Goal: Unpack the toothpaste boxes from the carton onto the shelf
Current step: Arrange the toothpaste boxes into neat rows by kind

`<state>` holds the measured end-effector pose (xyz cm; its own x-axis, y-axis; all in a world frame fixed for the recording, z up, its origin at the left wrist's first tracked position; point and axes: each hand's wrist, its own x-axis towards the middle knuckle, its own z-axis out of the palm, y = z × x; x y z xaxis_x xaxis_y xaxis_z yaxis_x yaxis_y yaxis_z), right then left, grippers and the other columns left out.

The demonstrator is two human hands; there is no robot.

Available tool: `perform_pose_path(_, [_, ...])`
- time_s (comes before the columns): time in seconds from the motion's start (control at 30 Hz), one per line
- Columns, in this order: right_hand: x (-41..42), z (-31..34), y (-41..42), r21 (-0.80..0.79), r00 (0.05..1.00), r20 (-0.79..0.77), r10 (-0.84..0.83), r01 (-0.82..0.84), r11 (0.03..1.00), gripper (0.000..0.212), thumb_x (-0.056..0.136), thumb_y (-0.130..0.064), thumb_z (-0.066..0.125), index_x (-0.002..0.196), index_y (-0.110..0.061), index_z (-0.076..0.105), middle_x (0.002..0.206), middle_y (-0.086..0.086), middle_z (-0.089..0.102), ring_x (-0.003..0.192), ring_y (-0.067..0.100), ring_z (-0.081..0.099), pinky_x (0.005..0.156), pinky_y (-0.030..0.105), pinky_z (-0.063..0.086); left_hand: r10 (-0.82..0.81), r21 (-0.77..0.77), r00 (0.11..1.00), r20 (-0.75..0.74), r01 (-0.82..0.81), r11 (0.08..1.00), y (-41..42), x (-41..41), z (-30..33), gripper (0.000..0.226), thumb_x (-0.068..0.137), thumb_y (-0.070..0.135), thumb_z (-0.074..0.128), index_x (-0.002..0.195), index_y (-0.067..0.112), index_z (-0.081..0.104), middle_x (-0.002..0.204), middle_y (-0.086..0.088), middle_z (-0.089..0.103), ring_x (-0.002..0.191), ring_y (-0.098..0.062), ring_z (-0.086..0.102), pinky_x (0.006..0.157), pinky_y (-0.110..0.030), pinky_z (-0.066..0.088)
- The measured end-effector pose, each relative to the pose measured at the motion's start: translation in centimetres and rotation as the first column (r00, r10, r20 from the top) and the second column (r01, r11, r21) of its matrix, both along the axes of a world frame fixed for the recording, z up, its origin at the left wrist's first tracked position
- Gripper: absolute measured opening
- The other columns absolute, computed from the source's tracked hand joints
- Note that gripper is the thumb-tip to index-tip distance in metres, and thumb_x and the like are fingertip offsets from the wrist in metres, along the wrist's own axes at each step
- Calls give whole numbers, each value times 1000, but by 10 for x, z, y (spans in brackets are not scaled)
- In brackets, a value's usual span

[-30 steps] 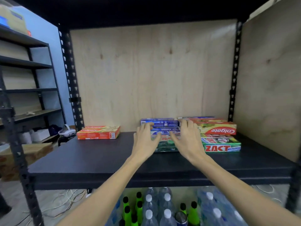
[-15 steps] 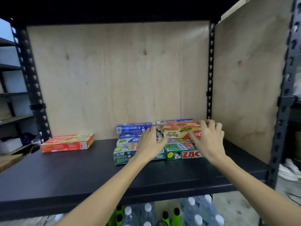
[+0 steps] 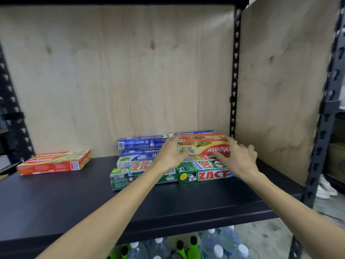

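A stack of toothpaste boxes sits at the back right of the black shelf [image 3: 56, 199]. Green ZACT boxes [image 3: 203, 174] lie at the bottom, blue boxes [image 3: 141, 143] behind on the left, and red-and-yellow Colgate boxes [image 3: 205, 147] on top. My left hand [image 3: 171, 156] touches the left end of the top Colgate box with straight fingers. At that box's right end my right hand [image 3: 237, 159] presses with spread fingers. Two more red Colgate boxes [image 3: 54, 162] lie apart at the left. The carton is out of view.
Plywood panels close the back [image 3: 112, 71] and right side [image 3: 280, 90] of the shelf bay. A black perforated upright [image 3: 234, 71] stands in the back right corner. Water bottles [image 3: 220, 247] and green-capped bottles stand on the level below.
The view has swung right and come closer. Both hands have shifted from the middle of the stack to the two ends of the top Colgate box.
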<state>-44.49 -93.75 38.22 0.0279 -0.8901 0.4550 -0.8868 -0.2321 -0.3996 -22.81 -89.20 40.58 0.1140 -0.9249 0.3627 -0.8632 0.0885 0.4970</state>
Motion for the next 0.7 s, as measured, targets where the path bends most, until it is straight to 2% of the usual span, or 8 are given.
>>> perform_pose_path(0.07, [0,-4,0,-18,993,115,33,-31,999,78,89,-58,64,149,-21,32,129,13,62,122,38,47,101,48,37,22,-16,999,-23,-22,1000,-3,-4,-1,62,96,31,65,151,18,40,142,-3,57,119,-28,62,101,-46,52])
perform_pose_path(0.13, [0,-5,1,-43,978,201,59,-51,998,76,90,-49,68,147,-15,32,128,14,62,124,38,46,103,50,36,52,-39,993,-108,-56,998,-4,-4,-2,58,98,25,63,151,16,42,136,-5,63,110,-28,67,96,-42,55])
perform_pose_path(0.27, [-1,-5,7,-128,945,304,118,-82,988,69,94,-33,67,149,-8,34,130,18,60,126,37,44,104,53,38,47,-125,970,-237,-79,989,1,3,-1,48,100,23,61,146,16,48,136,-4,62,117,-22,64,99,-36,53])
perform_pose_path(0.4, [7,0,12,-246,916,338,217,-137,960,53,94,-35,67,138,-13,48,122,11,65,119,29,44,99,48,42,60,-283,919,-390,-182,942,12,15,0,45,97,23,65,140,19,54,130,-3,64,117,-25,62,99,-45,53])
perform_pose_path(0.47, [18,5,19,-280,904,332,269,-178,943,50,93,-39,68,134,-15,52,118,7,67,115,24,45,98,48,44,88,-344,902,-422,-249,905,23,26,0,43,95,25,67,137,20,56,127,0,65,119,-22,59,101,-44,51])
perform_pose_path(0.57, [41,10,34,-286,899,300,319,-234,929,55,92,-42,68,135,-12,53,118,10,67,118,27,46,99,47,43,115,-365,852,-512,-337,868,48,47,1,44,93,28,72,134,23,56,124,3,64,119,-20,58,101,-40,50])
perform_pose_path(0.7, [84,12,61,-286,880,255,401,-327,901,60,92,-42,68,140,-9,52,121,10,66,119,32,50,98,48,46,149,-349,794,-589,-417,839,95,87,3,46,90,28,75,133,21,59,118,3,68,107,-15,66,92,-34,55])
